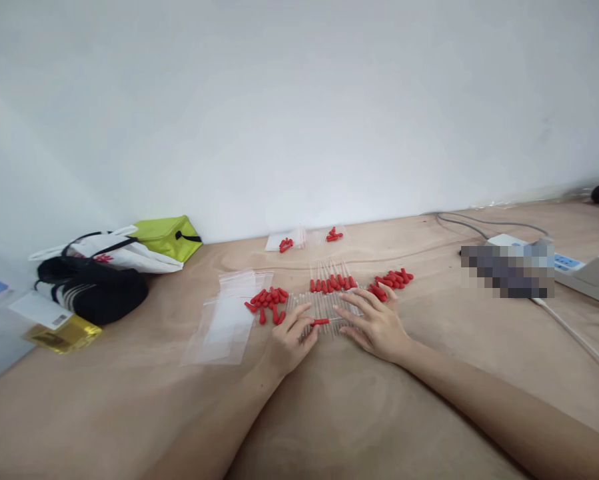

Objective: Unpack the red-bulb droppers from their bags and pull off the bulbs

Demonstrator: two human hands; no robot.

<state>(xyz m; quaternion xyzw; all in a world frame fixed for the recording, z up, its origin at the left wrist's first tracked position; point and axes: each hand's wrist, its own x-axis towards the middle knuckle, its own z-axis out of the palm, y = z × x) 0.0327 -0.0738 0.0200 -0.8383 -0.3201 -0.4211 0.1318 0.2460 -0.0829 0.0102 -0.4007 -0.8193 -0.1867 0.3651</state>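
Note:
On a wooden table lies a row of thin clear glass droppers (324, 303), some with red rubber caps (332, 283) on their far ends. My left hand (292, 337) rests at the row's near left, its fingers pinched on one dropper with a red cap (321, 322). Over the row's right side lies my right hand (374, 323), fingers spread and flat on the tubes. Loose red caps lie in a pile (268, 301) to the left and another pile (392, 280) to the right.
Clear zip bags (226, 320) lie left of the hands; two small bags with red caps (306, 239) sit near the wall. Bags (104, 273), a card and a gold box (62, 333) are far left. A power strip (586, 270) and cables lie at right.

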